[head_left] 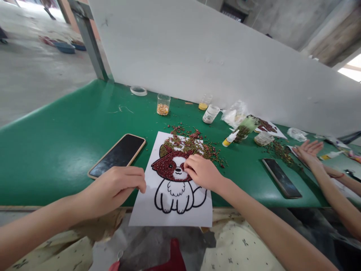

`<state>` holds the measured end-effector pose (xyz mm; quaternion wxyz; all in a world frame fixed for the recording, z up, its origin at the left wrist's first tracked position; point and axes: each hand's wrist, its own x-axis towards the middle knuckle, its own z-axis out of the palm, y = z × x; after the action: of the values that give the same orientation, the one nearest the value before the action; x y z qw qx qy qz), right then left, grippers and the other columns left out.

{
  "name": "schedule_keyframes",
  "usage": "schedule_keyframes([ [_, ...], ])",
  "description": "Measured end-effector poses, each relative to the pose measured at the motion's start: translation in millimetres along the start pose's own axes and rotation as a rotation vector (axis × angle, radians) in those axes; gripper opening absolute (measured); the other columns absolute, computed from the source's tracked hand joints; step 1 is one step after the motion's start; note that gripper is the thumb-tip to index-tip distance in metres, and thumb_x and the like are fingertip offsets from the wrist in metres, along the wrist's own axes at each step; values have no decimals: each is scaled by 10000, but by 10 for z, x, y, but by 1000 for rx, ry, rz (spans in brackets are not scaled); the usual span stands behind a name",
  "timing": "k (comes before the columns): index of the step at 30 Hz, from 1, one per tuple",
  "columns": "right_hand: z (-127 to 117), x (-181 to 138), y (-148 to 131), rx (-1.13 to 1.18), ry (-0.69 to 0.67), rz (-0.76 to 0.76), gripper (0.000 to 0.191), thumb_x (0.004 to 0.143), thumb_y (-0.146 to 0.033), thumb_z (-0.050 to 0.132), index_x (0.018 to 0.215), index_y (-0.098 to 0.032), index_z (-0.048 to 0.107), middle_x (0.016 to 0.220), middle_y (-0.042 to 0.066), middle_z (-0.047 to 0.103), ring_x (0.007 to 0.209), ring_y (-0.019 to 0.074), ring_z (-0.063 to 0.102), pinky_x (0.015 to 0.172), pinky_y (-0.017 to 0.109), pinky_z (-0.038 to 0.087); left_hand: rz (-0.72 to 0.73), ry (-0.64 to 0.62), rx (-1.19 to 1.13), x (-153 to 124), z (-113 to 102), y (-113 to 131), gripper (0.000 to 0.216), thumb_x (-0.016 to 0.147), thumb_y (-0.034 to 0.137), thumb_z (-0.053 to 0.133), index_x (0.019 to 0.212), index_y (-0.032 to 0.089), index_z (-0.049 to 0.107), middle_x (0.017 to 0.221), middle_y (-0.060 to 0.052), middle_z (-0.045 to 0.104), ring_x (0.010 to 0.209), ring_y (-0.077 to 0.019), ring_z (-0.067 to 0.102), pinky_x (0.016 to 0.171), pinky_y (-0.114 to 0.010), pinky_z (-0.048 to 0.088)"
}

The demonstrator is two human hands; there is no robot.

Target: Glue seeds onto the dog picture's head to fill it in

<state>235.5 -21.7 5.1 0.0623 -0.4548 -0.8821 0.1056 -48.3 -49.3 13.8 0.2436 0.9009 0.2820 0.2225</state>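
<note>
A sheet of white paper [194,218] with a black-outlined dog drawing [176,195] lies on the green table, its lower end past the edge. Dark red beans [163,169] fill most of the dog's head; the muzzle and body are bare white. My right hand [201,171] is over the right side of the face, thumb and fingers pinched together; anything between them is too small to tell. At the paper's left edge is my left hand [121,188], its fingers curled and close together, their undersides hidden. Loose green and red beans [188,143] cover the paper's top.
A phone [118,156] lies left of the paper, another phone [282,178] to the right. Behind stand a cup of corn kernels [163,105], a white-labelled jar [211,114], a glue bottle [230,138] and a tipped jar [247,128]. Another person's hand [308,152] is at far right.
</note>
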Motion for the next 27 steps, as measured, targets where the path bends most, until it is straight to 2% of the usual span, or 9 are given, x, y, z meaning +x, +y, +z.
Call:
schedule_keyframes([
  [3,-28,0,8,20,21,6,97,882,-175,473,817,-183,545,868,26,568,868,140,481,699,250,367,-3,-1,1,5,-8,1,367,793,-23,309,771,210,592,751,7,567,678,-93,521,618,-195,359],
  [8,-114,4,91,28,192,121,121,899,-182,434,838,-185,539,899,34,565,875,148,488,704,251,372,-10,-10,7,8,-7,3,376,767,-45,306,765,205,587,747,13,568,670,-86,523,613,-186,357],
  [10,-128,-1,131,26,215,125,142,907,-180,418,844,-185,545,898,35,567,881,148,490,716,251,373,-15,-8,2,9,-4,7,383,760,-54,304,772,204,587,756,16,572,675,-79,525,621,-179,361],
  [18,-49,-21,127,26,31,-106,116,902,-231,470,876,-186,574,890,30,567,884,137,478,698,240,375,14,-6,20,64,-20,48,385,735,-61,299,749,193,588,731,13,576,659,-78,534,610,-169,374],
  [27,-5,-3,76,-52,14,-103,116,899,-234,475,858,-180,569,875,35,558,875,142,469,672,245,368,11,-11,13,70,-22,61,377,762,-56,307,754,194,590,737,12,580,665,-78,538,618,-171,378],
])
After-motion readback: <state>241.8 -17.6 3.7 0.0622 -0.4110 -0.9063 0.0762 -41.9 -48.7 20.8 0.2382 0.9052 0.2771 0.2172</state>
